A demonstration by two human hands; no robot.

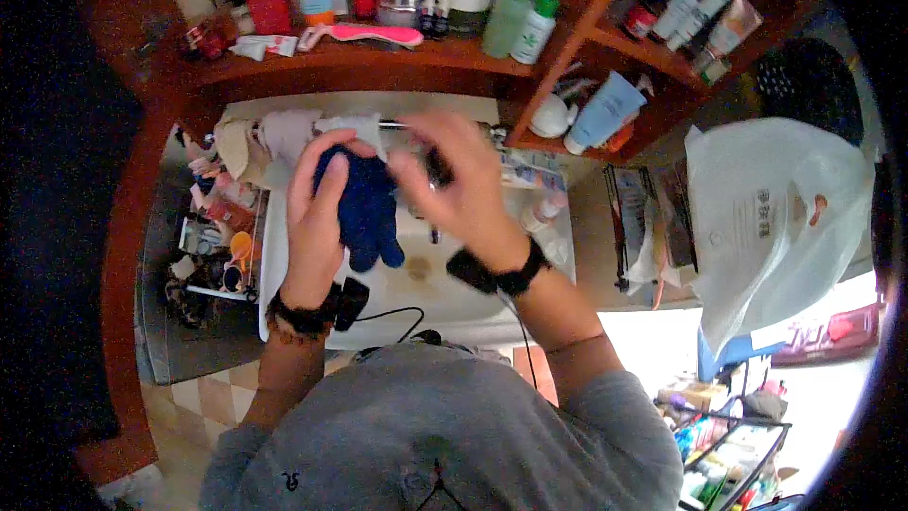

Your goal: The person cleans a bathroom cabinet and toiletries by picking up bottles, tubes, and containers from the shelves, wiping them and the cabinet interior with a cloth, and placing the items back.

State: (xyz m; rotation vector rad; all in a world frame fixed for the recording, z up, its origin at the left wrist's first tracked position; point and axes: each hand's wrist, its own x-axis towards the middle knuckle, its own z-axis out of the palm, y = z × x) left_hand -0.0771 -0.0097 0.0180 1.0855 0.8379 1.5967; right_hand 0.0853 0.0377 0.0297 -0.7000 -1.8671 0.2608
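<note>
In the head view, my left hand (317,213) holds a dark blue knitted glove (364,213) by its upper end, thumb in front. The glove's fingers hang downward over a white sink basin (378,298). Just to the right, my right hand (468,180) is blurred by motion. Its thumb and fingers look spread apart, with nothing visible between them, and its fingertips are close to the glove's upper right edge. A black strap with a small dark device circles each wrist. Behind the glove, light-coloured cloths (288,137) hang along a metal bar.
Above the basin, a wooden shelf (350,61) carries bottles, jars and a pink-handled razor (369,34). Wooden cubbies with tubes stand at upper right. A white plastic bag (776,218) hangs at right. A rack with small items (227,246) is at left.
</note>
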